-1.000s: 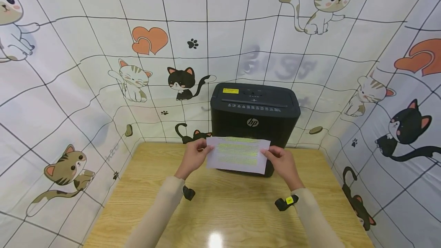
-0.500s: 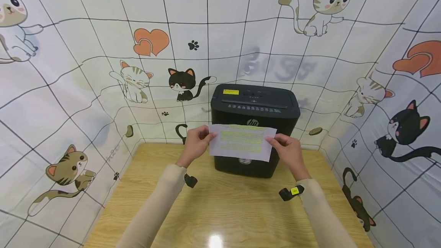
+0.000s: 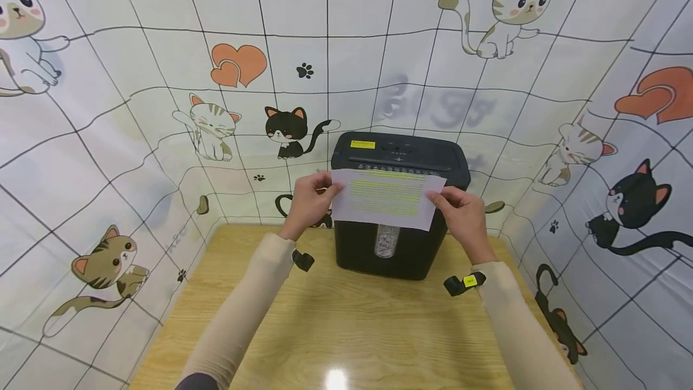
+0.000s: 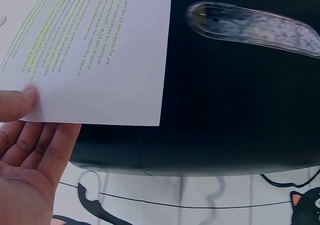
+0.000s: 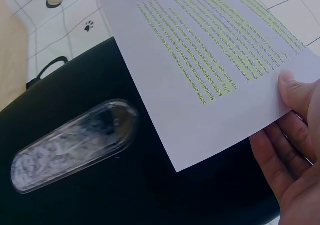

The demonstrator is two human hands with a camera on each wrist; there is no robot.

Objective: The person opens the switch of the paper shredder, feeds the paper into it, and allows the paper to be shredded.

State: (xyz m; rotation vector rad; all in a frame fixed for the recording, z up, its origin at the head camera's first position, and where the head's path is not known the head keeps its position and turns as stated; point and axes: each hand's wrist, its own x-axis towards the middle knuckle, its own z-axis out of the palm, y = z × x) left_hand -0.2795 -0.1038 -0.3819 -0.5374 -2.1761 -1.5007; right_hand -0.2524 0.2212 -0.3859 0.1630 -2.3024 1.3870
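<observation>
A white sheet of paper (image 3: 387,200), printed with text and yellow highlighting, is stretched level between both hands. At its left edge my left hand (image 3: 311,200) pinches it, thumb on the printed face and fingers behind. My right hand (image 3: 460,215) pinches the right edge the same way. Behind the sheet stands a black HP paper shredder (image 3: 400,152), its front partly hidden by the paper. The sheet's upper edge overlaps the front of the shredder's top in the head view. Below it, a clear window (image 5: 75,145) shows shredded bits inside.
The shredder stands on a wooden table (image 3: 335,318), near its back edge. A white cloth (image 3: 357,5) with a grid and cartoon cats hangs behind and at both sides. Black wrist cameras (image 3: 464,283) are strapped to both wrists.
Both hands have raised the paper and moved it slightly right, from the lower front of the shredder up toward its top. More of the window now shows under the sheet.
</observation>
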